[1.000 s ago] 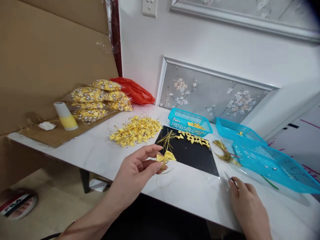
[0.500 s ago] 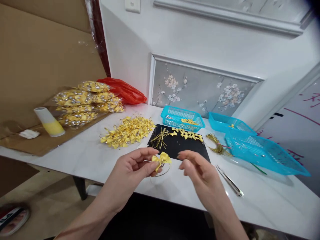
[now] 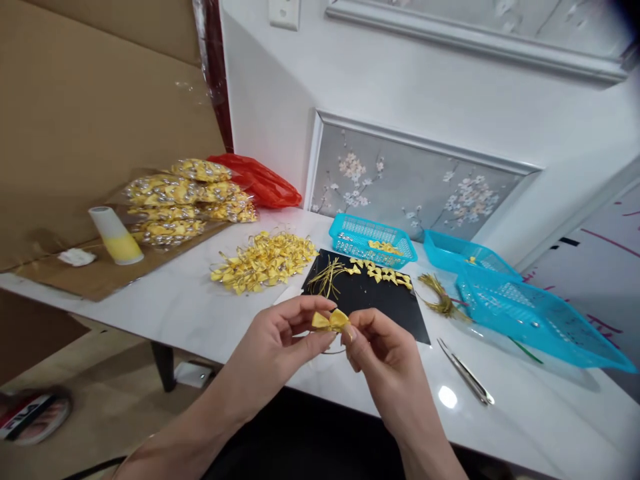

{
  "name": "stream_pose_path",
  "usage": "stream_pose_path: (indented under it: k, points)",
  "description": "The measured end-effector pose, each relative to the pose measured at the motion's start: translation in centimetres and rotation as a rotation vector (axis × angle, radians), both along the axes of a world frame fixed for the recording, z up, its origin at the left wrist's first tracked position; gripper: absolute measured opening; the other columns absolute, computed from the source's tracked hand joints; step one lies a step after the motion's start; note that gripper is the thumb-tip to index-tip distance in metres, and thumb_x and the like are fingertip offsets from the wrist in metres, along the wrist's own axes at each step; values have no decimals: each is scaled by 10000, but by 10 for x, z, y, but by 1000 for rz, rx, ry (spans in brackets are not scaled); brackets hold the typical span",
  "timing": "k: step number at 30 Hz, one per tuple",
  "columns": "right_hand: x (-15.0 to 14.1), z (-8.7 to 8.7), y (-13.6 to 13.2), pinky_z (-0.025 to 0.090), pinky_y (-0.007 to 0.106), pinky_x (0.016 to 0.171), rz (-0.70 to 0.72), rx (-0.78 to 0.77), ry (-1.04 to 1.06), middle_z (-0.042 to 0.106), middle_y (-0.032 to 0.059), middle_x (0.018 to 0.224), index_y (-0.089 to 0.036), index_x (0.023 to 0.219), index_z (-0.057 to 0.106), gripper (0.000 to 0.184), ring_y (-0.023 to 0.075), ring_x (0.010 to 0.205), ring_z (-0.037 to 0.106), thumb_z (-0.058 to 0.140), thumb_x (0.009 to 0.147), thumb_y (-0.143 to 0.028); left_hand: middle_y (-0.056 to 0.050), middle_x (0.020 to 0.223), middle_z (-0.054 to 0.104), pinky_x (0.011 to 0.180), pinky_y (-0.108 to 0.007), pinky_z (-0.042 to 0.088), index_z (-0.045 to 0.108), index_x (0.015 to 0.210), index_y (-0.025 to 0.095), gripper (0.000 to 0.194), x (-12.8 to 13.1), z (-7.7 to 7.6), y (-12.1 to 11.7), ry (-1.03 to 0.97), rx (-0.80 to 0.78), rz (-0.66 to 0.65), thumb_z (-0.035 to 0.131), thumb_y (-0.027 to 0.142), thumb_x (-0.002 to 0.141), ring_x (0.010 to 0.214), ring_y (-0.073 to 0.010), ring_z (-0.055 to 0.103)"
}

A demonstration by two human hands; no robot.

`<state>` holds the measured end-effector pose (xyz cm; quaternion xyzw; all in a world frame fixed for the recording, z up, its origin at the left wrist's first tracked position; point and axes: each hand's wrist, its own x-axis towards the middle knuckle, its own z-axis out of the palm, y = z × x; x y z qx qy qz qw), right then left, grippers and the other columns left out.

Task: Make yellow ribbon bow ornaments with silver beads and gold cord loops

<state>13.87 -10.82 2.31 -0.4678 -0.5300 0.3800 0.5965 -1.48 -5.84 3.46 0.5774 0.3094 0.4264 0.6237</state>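
Between my two hands, above the front of the table, is a yellow ribbon bow [image 3: 331, 321] with a thin gold wire curving below it. My left hand [image 3: 285, 340] pinches the bow from the left, thumb below and index finger above. At its right loop, the thumb and fingers of my right hand [image 3: 383, 350] are closed on the bow. Just beyond my hands lies a black mat [image 3: 385, 303] bearing loose gold wires [image 3: 326, 277] and a row of yellow bows [image 3: 383, 272]. A heap of finished-looking yellow bows [image 3: 265, 261] sits to the left of the mat.
Metal tweezers [image 3: 465, 372] lie to the right, near a bundle of gold wire [image 3: 440, 297]. Blue baskets [image 3: 373, 230] stand at the back and right. Bagged bows [image 3: 190, 200], a red plastic bag [image 3: 260, 180] and a yellow-white cone [image 3: 116, 237] are at the left.
My right hand has moved left and closed on the bow, where before it was apart from it. The bow has turned slightly in my left hand. The camera view has shifted a little left.
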Motion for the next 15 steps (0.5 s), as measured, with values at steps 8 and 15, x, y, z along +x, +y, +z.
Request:
stream_pose_path:
  k: [8, 15]
  points:
    - [1, -3, 0, 308, 187, 489, -31, 12, 20, 495, -50, 626, -187, 768, 583, 212, 70, 540, 385, 608, 904, -347, 16, 765, 722, 666, -181, 523, 739, 1001, 263, 219, 0, -1, 0, -23, -10, -20, 772, 240, 785, 686, -104, 641]
    - [9, -5, -5, 344, 196, 515, 26, -33, -136, 525, -30, 657, -180, 767, 590, 291, 80, 569, 415, 540, 943, -406, 5, 804, 726, 697, -209, 550, 710, 1079, 300, 257, -2, -4, 1, -17, 60, 8, 724, 258, 826, 718, -126, 665]
